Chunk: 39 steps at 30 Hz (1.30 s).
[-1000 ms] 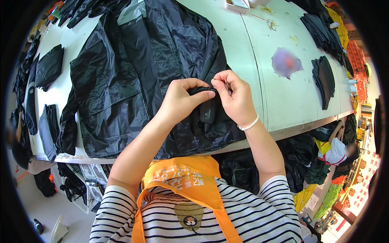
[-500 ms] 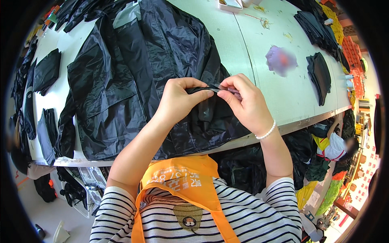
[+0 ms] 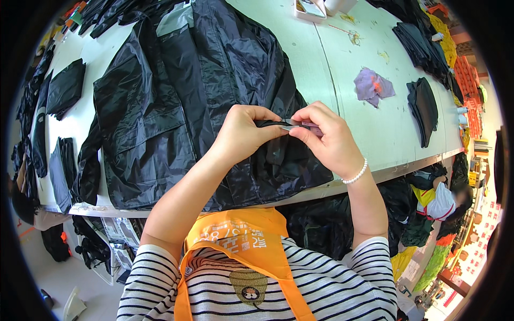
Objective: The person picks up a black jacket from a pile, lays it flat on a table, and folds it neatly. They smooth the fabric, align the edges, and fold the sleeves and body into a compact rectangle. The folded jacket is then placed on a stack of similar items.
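Note:
A black, shiny jacket point(image 3: 144, 115) lies spread on the table, its zipper running down the front. My left hand point(image 3: 241, 131) is closed, pinching a narrow fold of the jacket between thumb and fingertips, a little above the rest of the garment. Thumb and fingers of my right hand point(image 3: 332, 138) are closed around what look like small thread snips point(image 3: 317, 129) with a purplish handle. Their pale metal tips reach the pinched fabric beside my left fingertips. My right palm hides most of the handle.
The pale table point(image 3: 353, 128) has a long seam across it. A crumpled purple cloth point(image 3: 373, 87) and folded dark garments point(image 3: 423, 111) lie to the right, more folded black pieces point(image 3: 66, 88) to the left. At the far edge stands a white tray point(image 3: 310, 9). Another person point(image 3: 443, 202) is at lower right.
The view has shifted slightly. Both hands stay together at the jacket, and the snips' metal tips show more between the fingertips. The purple cloth looks sharper.

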Tool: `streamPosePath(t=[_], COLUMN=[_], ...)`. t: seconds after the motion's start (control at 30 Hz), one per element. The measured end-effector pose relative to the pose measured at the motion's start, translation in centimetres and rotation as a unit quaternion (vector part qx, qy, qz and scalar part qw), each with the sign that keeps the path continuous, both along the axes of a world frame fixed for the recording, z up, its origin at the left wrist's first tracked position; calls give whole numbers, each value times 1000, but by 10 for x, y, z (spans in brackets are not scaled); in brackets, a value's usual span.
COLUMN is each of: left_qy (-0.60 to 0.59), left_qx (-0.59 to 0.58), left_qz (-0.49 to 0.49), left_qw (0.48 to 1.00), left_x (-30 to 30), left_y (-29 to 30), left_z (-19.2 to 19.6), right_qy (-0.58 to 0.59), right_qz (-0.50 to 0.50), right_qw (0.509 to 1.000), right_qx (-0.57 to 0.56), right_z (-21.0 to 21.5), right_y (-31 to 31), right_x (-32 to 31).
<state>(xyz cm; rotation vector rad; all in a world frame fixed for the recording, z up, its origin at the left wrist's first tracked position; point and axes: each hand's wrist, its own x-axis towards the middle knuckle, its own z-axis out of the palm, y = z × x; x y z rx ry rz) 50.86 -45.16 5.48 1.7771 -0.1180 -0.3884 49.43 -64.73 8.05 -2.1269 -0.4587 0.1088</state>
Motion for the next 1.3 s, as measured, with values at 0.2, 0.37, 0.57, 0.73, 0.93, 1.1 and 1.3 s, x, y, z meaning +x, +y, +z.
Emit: streamPosePath(t=[0.2, 0.37, 0.57, 0.73, 0.93, 1.1, 1.3], left_qy=[0, 6, -18, -28, -25, -96, -48], left_qx=[13, 21, -14, -4, 44, 49, 19], left_qz=[-10, -15, 4, -3, 6, 26, 27], left_qw=[1000, 1000, 1000, 1000, 999, 994, 998], left_x=[0, 0, -2, -2, -5, -9, -8], left_y=[-5, -6, -5, -7, -12, -11, -5], left_z=[0, 2, -4, -6, 1, -8, -2], right_qy=[-39, -61, 30, -18, -7, 7, -11], right_qz=[6, 1, -45, -9, -16, -45, -99], right_qw=[998, 996, 993, 994, 996, 996, 988], right_qx=[-45, -72, 103, 103, 92, 73, 117], right_z=[0, -2, -10, -11, -14, -19, -22], right_y=[4, 2, -4, 2, 11, 18, 7], right_x=[2, 3, 9, 6, 2, -1, 1])
